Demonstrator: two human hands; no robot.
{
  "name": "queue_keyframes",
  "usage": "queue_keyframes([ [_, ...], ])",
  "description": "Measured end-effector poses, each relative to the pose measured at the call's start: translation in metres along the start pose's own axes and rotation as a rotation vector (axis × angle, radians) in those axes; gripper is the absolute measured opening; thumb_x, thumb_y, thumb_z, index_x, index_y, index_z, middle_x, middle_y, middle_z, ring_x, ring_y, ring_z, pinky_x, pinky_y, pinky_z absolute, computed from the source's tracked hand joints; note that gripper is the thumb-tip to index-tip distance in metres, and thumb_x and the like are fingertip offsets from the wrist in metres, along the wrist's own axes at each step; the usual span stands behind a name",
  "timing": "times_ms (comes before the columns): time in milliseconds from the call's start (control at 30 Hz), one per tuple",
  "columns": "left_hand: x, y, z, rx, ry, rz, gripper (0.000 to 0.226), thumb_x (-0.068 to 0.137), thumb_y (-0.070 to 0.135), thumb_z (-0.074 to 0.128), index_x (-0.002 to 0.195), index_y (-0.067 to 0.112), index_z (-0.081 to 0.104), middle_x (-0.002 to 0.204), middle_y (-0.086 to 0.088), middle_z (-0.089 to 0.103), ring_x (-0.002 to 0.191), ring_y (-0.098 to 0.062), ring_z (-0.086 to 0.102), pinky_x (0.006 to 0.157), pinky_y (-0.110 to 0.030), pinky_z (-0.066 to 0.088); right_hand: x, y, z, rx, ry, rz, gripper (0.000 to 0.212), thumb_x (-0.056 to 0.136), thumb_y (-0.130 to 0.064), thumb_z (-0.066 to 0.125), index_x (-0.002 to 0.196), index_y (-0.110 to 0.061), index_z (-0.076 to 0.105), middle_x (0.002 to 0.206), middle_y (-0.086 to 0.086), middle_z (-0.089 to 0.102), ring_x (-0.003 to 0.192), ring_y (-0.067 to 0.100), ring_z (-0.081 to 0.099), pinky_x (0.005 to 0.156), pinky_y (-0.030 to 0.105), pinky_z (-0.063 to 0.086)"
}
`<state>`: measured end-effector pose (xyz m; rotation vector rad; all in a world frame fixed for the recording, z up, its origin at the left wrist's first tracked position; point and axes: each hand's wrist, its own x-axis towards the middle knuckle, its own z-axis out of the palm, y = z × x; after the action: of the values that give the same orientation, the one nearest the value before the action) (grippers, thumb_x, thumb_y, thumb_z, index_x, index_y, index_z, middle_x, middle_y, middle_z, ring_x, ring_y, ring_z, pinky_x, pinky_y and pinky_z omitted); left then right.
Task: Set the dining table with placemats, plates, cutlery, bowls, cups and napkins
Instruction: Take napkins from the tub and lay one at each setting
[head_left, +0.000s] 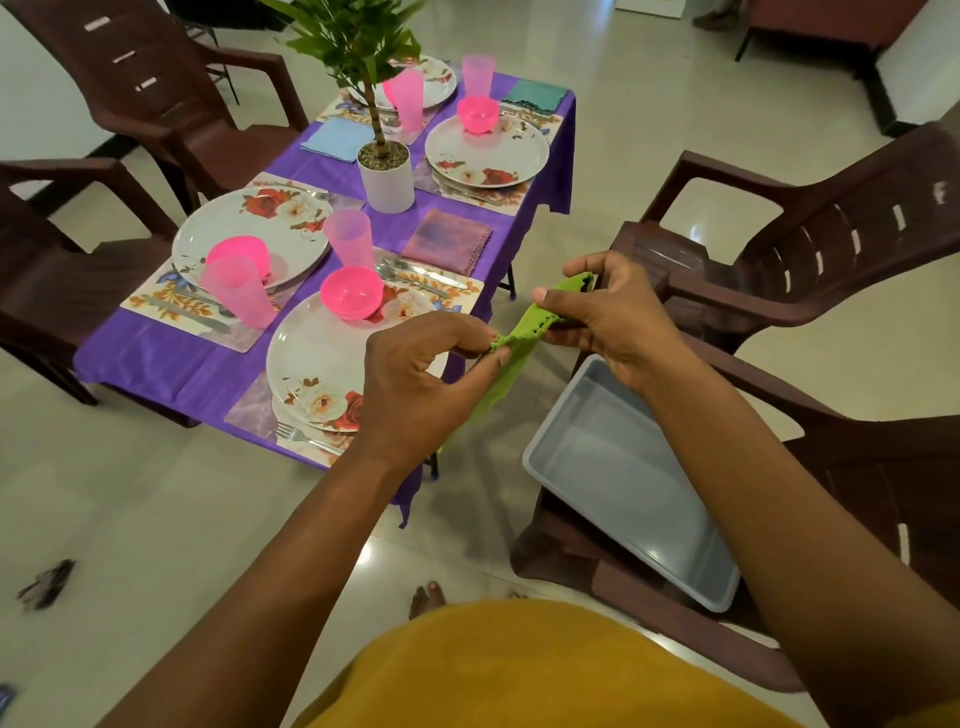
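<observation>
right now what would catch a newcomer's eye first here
Both hands, left hand and right hand, pinch a green napkin stretched between them, just off the table's near right corner. Behind it, the purple tablecloth carries flowered plates with bright pink bowls and cups. A potted plant stands mid-table.

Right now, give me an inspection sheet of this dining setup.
Surface: table under a purple tablecloth, four floral placemats laid.
Job's things: four floral plates, nearest one; pink bowls, pink cups and cutlery at the settings; blue napkin, teal napkin and mauve napkin laid; green napkin off the table, in the hands.
Clutter: potted plant at the table's centre.
Hands: left hand and right hand both pinch the green napkin.
Cables: nothing seen.
Surroundings: brown plastic chairs; grey tray on the near right chair; tiled floor.
</observation>
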<state>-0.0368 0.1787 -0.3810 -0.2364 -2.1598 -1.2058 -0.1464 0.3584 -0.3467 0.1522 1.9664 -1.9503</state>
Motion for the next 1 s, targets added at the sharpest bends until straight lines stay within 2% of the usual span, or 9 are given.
queue_keyframes([
  [100,-0.002,0.001,0.002,-0.033,-0.022,-0.067,0.008,0.085,0.007,0.085,0.087,0.004,0.077,0.086,0.003,0.075,0.081,-0.013,0.071,0.076,-0.026,0.059,0.0,0.004,-0.004,0.022,-0.014,-0.016,0.032,0.09,-0.004,0.077,0.116,-0.001,0.059,0.096,0.018,0.072,0.081,0.026,0.078,0.067,0.033,0.063],
  [200,-0.002,0.002,0.001,-0.07,-0.028,-0.128,0.01,0.085,0.006,0.084,0.083,0.006,0.075,0.085,0.006,0.074,0.081,-0.014,0.071,0.075,-0.025,0.059,0.001,0.009,-0.007,0.091,-0.044,-0.005,0.003,0.098,-0.003,0.064,0.096,0.0,0.064,0.087,0.017,0.07,0.08,0.027,0.074,0.074,0.038,0.064],
  [333,-0.002,-0.001,-0.002,-0.072,-0.023,-0.158,0.013,0.084,0.008,0.086,0.081,0.005,0.074,0.084,0.003,0.074,0.08,-0.018,0.071,0.074,-0.03,0.06,0.002,0.011,-0.012,0.156,-0.083,0.031,0.014,0.097,0.003,0.054,0.091,0.002,0.066,0.093,0.025,0.07,0.088,0.037,0.074,0.082,0.044,0.064],
  [467,-0.004,-0.003,-0.006,-0.049,-0.016,-0.164,0.015,0.084,0.011,0.087,0.082,0.004,0.074,0.085,0.004,0.074,0.081,-0.016,0.071,0.074,-0.025,0.058,0.001,0.011,-0.012,0.062,-0.064,0.0,0.016,0.098,0.009,0.053,0.093,0.002,0.068,0.084,0.018,0.073,0.079,0.028,0.075,0.071,0.034,0.064],
  [567,-0.007,-0.003,-0.009,-0.045,-0.01,-0.171,0.016,0.082,0.011,0.088,0.082,0.005,0.073,0.085,0.007,0.074,0.08,-0.014,0.071,0.075,-0.022,0.057,0.003,0.009,-0.012,-0.075,-0.02,-0.026,0.019,0.095,0.01,0.056,0.101,-0.002,0.069,0.085,0.016,0.074,0.075,0.025,0.077,0.065,0.029,0.062],
  [700,-0.011,-0.005,-0.014,-0.036,0.004,-0.2,0.017,0.082,0.014,0.088,0.084,0.006,0.074,0.086,0.006,0.074,0.08,-0.014,0.071,0.075,-0.022,0.057,0.002,0.002,-0.015,-0.253,0.029,-0.055,0.023,0.091,0.01,0.061,0.108,-0.006,0.06,0.082,0.019,0.075,0.065,0.022,0.074,0.058,0.028,0.06],
  [867,-0.011,-0.006,-0.019,-0.034,0.033,-0.237,0.018,0.081,0.015,0.089,0.086,0.014,0.072,0.085,0.006,0.073,0.081,-0.016,0.071,0.075,-0.023,0.058,-0.002,-0.008,-0.016,-0.449,0.015,-0.095,0.011,0.092,0.005,0.069,0.101,-0.001,0.066,0.077,0.02,0.074,0.06,0.018,0.073,0.056,0.026,0.059],
  [1000,-0.01,-0.007,-0.021,-0.048,0.054,-0.298,0.019,0.08,0.016,0.09,0.088,0.014,0.072,0.086,0.007,0.073,0.082,-0.016,0.071,0.076,-0.022,0.058,-0.002,-0.01,-0.016,-0.554,-0.015,-0.13,0.011,0.089,0.007,0.069,0.095,-0.002,0.07,0.075,0.017,0.075,0.06,0.015,0.072,0.056,0.024,0.058],
])
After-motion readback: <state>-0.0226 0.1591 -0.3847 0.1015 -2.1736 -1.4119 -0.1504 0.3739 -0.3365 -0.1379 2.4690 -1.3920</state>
